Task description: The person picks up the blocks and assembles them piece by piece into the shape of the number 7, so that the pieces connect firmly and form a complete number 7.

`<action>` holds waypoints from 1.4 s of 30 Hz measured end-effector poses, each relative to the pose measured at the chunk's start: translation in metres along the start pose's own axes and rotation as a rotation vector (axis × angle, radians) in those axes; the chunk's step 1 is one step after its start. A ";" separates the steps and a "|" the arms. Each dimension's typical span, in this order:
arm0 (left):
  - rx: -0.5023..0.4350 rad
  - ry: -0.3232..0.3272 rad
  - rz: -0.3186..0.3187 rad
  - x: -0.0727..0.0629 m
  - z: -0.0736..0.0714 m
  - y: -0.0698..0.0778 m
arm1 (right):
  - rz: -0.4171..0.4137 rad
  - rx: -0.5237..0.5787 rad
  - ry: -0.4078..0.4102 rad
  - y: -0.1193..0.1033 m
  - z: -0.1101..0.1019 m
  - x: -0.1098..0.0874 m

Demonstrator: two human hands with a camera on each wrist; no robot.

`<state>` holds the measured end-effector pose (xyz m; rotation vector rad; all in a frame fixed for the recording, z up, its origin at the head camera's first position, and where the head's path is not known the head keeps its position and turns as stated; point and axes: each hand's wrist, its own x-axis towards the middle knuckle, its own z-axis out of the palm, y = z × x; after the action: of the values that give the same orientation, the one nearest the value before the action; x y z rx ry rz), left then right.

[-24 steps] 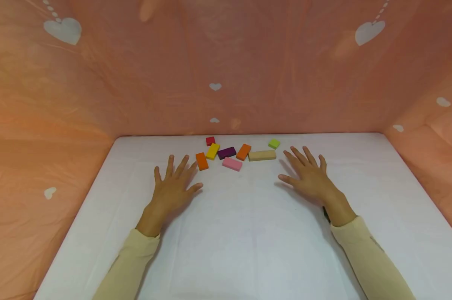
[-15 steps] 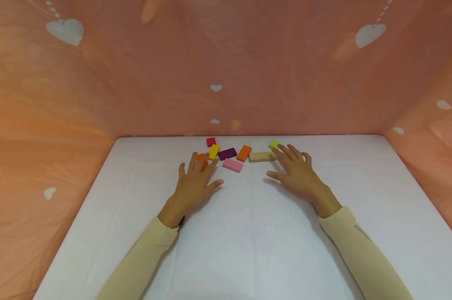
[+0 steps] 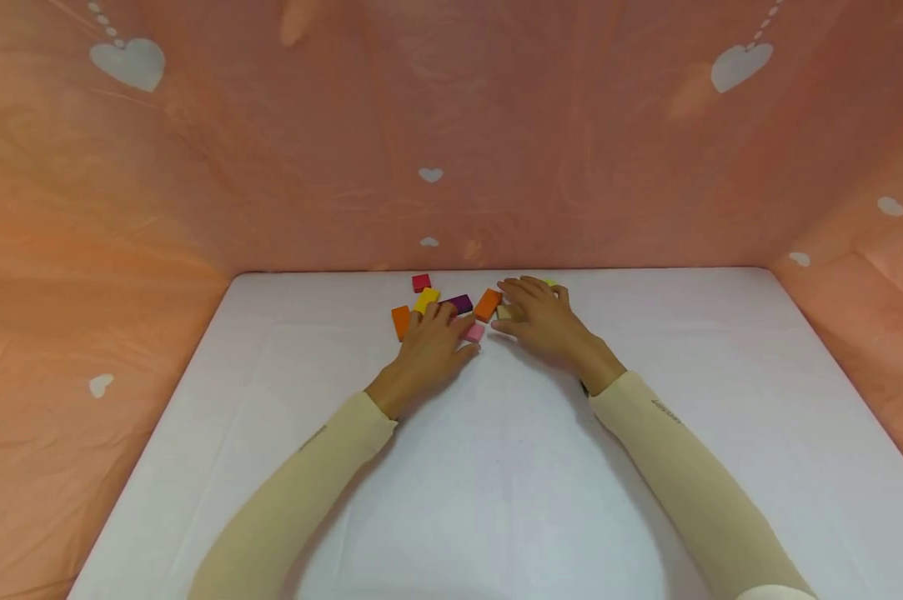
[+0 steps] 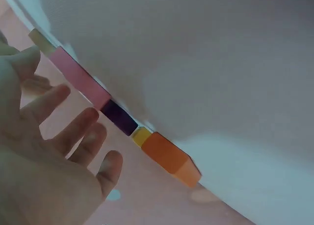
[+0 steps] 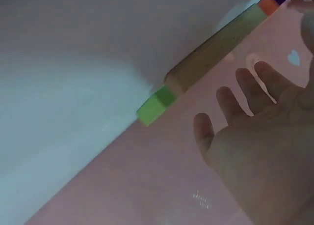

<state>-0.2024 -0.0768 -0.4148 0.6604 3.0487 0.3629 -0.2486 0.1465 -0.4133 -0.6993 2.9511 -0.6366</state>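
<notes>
Left grip [image 3: 430,354] and right grip [image 3: 547,323] are both unloaded: fingers relaxed and spread, nothing held. Contact with any block cannot be confirmed.

Location: blocks lie loosely grouped about the middle of the far edge of the worktop [image 3: 496,500]. Red block [image 3: 421,282] sits nearest that edge; yellow block [image 3: 426,300] and left orange block [image 3: 400,322] lie nearer its left corner. Left grip partly covers pink block [image 3: 475,333] and purple block [image 3: 462,303]. Right orange block [image 3: 488,305] lies between the two grips. Right grip screens most of beige block [image 5: 216,50] and green block [image 5: 156,105].

Change noted: both grips, well apart moments ago, now stand close together over the group. Visible blocks show no clear shift. Assessment: the reach appears complete or nearly so; handling of the blocks appears not yet begun.
</notes>
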 end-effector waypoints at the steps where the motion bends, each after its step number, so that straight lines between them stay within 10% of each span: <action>1: 0.004 -0.001 0.003 0.001 0.001 0.000 | -0.006 -0.006 -0.005 -0.001 0.001 0.005; 15: -0.154 -0.023 -0.006 -0.001 0.005 -0.005 | -0.005 -0.027 -0.072 -0.014 0.010 0.031; 27: -0.112 -0.054 -0.021 0.003 -0.001 -0.009 | -0.019 -0.060 -0.074 -0.009 0.009 0.035; 42: -0.264 -0.130 0.104 -0.004 -0.004 -0.022 | 0.024 0.009 -0.067 -0.007 0.012 0.034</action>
<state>-0.2082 -0.0986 -0.4157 0.7915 2.7819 0.6798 -0.2746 0.1213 -0.4199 -0.6701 2.8886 -0.6120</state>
